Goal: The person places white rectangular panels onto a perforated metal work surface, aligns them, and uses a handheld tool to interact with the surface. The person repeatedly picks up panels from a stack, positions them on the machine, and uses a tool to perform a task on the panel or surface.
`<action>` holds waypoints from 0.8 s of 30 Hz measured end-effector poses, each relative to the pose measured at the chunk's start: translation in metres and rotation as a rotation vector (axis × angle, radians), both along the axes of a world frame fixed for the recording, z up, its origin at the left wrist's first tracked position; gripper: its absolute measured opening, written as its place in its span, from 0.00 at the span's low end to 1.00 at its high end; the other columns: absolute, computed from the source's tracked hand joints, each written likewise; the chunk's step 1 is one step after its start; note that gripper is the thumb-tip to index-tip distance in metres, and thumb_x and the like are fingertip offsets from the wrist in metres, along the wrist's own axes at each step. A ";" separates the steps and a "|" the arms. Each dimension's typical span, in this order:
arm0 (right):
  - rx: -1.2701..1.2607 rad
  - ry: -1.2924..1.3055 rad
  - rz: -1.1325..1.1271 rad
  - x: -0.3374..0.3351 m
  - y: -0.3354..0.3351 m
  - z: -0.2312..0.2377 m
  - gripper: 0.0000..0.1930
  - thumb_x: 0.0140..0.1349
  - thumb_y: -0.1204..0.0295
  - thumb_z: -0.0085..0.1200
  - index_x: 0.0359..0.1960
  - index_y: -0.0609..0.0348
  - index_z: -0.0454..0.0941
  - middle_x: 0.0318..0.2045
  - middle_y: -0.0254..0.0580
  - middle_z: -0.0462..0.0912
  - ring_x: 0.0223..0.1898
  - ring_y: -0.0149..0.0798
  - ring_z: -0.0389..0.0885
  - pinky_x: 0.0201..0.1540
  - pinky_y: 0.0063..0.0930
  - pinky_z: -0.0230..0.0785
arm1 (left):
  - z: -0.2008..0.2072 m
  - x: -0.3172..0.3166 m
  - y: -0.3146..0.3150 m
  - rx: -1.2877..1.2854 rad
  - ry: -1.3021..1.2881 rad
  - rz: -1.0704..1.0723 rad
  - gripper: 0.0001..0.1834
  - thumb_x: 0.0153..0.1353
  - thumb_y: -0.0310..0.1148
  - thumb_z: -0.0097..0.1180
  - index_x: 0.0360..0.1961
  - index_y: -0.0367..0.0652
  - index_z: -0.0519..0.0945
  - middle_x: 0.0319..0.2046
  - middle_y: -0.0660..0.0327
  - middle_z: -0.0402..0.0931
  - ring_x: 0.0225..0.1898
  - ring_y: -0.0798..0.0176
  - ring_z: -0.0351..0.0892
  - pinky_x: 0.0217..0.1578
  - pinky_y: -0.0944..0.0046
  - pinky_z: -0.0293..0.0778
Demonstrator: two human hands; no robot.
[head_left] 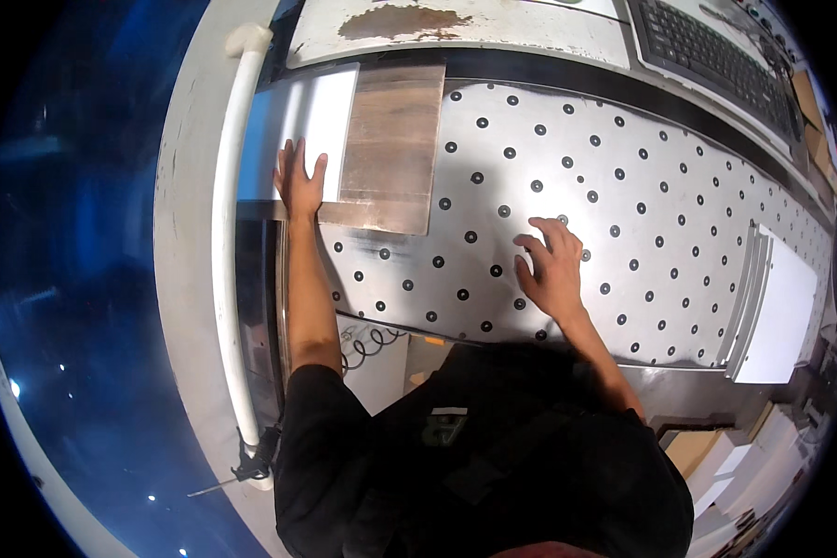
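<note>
My left hand (302, 186) rests with spread fingers on a white, glossy panel (333, 121) at the left end of the metal table. It grips nothing. A brown wood-grain board (392, 153) lies against the panel's right side, and a brown strip shows along the panel's near edge. Over the middle of the metal table (511, 181), which is dotted with black-ringed holes, my right hand (555, 270) is held with its fingers apart and bent. Nothing is in it; whether it touches the surface I cannot tell.
White panels (777, 307) are stacked at the table's right end. A black keyboard (716, 70) sits on the ledge at the far right. Along the left runs a white pipe rail (228, 232). A coiled black cable (370, 346) hangs below the near edge; boards (716, 465) stand lower right.
</note>
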State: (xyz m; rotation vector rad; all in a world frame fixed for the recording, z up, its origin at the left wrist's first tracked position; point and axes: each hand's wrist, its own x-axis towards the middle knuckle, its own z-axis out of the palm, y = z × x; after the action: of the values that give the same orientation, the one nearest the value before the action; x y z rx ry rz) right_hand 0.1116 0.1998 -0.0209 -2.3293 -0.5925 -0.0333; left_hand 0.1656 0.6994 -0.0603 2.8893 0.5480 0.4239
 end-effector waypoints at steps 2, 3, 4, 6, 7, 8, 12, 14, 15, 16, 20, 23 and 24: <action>-0.012 -0.029 0.007 -0.001 0.001 -0.001 0.17 0.54 0.73 0.64 0.47 0.49 0.80 0.58 0.43 0.72 0.63 0.52 0.68 0.62 0.48 0.56 | 0.001 0.004 0.000 0.000 -0.014 -0.009 0.37 0.67 0.57 0.55 0.72 0.49 0.68 0.75 0.53 0.56 0.78 0.47 0.48 0.74 0.41 0.41; -0.019 -0.034 0.019 -0.002 0.001 -0.001 0.17 0.54 0.73 0.64 0.47 0.49 0.80 0.58 0.44 0.72 0.63 0.52 0.68 0.62 0.48 0.56 | -0.001 0.005 -0.001 0.008 -0.069 -0.024 0.37 0.67 0.55 0.55 0.72 0.48 0.68 0.74 0.50 0.58 0.77 0.45 0.51 0.73 0.41 0.44; -0.015 -0.044 0.023 -0.002 0.002 -0.001 0.17 0.55 0.73 0.64 0.47 0.49 0.80 0.58 0.45 0.72 0.63 0.52 0.67 0.62 0.49 0.56 | -0.004 0.002 0.001 0.085 -0.141 0.047 0.37 0.67 0.54 0.55 0.71 0.47 0.68 0.73 0.48 0.60 0.75 0.43 0.53 0.73 0.41 0.45; -0.005 -0.078 0.050 0.000 0.005 -0.006 0.17 0.54 0.72 0.65 0.48 0.49 0.80 0.58 0.48 0.72 0.63 0.53 0.66 0.62 0.50 0.56 | -0.014 -0.011 0.003 0.143 -0.269 0.282 0.37 0.65 0.53 0.56 0.71 0.46 0.67 0.68 0.42 0.65 0.71 0.39 0.59 0.70 0.41 0.49; -0.004 -0.085 0.077 0.002 0.008 -0.010 0.18 0.55 0.71 0.65 0.48 0.50 0.80 0.58 0.50 0.71 0.64 0.54 0.65 0.62 0.50 0.56 | -0.022 -0.025 0.003 0.118 -0.325 0.441 0.38 0.65 0.53 0.56 0.71 0.45 0.67 0.64 0.39 0.68 0.68 0.37 0.62 0.68 0.40 0.51; 0.003 -0.107 0.097 0.003 0.011 -0.011 0.19 0.55 0.70 0.65 0.50 0.50 0.80 0.59 0.51 0.70 0.65 0.55 0.65 0.63 0.51 0.55 | -0.029 -0.034 0.003 0.147 -0.360 0.523 0.40 0.64 0.58 0.54 0.69 0.42 0.69 0.61 0.36 0.70 0.62 0.34 0.67 0.62 0.35 0.59; 0.001 -0.109 0.221 0.018 0.044 -0.013 0.32 0.53 0.61 0.70 0.60 0.51 0.75 0.69 0.60 0.60 0.72 0.63 0.55 0.71 0.57 0.50 | -0.026 -0.053 -0.020 -0.197 -0.106 0.742 0.52 0.60 0.70 0.52 0.73 0.41 0.63 0.68 0.28 0.56 0.72 0.31 0.48 0.69 0.32 0.42; -0.028 -0.120 0.298 0.028 0.072 -0.008 0.37 0.52 0.57 0.72 0.64 0.51 0.72 0.71 0.62 0.56 0.74 0.64 0.51 0.74 0.59 0.46 | -0.030 -0.061 -0.017 -0.287 -0.063 0.658 0.56 0.59 0.72 0.52 0.76 0.41 0.59 0.73 0.27 0.45 0.77 0.30 0.36 0.72 0.34 0.34; -0.038 -0.128 0.334 0.035 0.087 -0.008 0.39 0.51 0.56 0.73 0.65 0.51 0.71 0.72 0.63 0.55 0.75 0.65 0.49 0.74 0.60 0.44 | -0.033 -0.063 -0.008 -0.347 -0.054 0.602 0.57 0.58 0.73 0.53 0.77 0.42 0.57 0.74 0.27 0.39 0.78 0.30 0.30 0.73 0.35 0.30; -0.031 -0.135 0.388 0.041 0.103 -0.006 0.41 0.51 0.54 0.73 0.66 0.50 0.69 0.73 0.63 0.54 0.75 0.65 0.48 0.75 0.61 0.43 | -0.046 -0.076 0.019 -0.368 -0.096 0.551 0.57 0.57 0.73 0.54 0.77 0.44 0.57 0.74 0.27 0.39 0.78 0.30 0.31 0.73 0.35 0.33; 0.009 -0.200 0.444 0.070 0.130 -0.024 0.44 0.50 0.50 0.72 0.69 0.50 0.67 0.73 0.63 0.54 0.75 0.66 0.49 0.74 0.67 0.42 | -0.047 -0.074 0.015 -0.351 -0.044 0.566 0.58 0.52 0.77 0.56 0.77 0.53 0.60 0.74 0.24 0.39 0.76 0.23 0.30 0.71 0.28 0.35; -0.062 -0.191 0.498 0.074 0.132 -0.034 0.41 0.55 0.49 0.68 0.68 0.51 0.67 0.73 0.62 0.55 0.75 0.66 0.49 0.74 0.67 0.41 | -0.036 -0.073 -0.003 -0.371 -0.045 0.561 0.58 0.53 0.75 0.58 0.76 0.48 0.60 0.73 0.27 0.45 0.77 0.27 0.31 0.73 0.32 0.31; -0.096 -0.210 0.504 0.070 0.131 -0.037 0.37 0.60 0.50 0.64 0.67 0.52 0.68 0.72 0.60 0.55 0.75 0.65 0.50 0.74 0.68 0.42 | -0.036 -0.074 -0.007 -0.352 -0.089 0.523 0.57 0.55 0.73 0.58 0.76 0.46 0.60 0.73 0.28 0.46 0.77 0.28 0.32 0.73 0.34 0.31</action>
State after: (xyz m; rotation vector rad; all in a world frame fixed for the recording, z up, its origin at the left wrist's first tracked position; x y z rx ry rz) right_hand 0.1821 0.3311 -0.0579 -2.2155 -1.2957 -0.0141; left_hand 0.0919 0.6928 -0.0958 2.3566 1.2291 0.4630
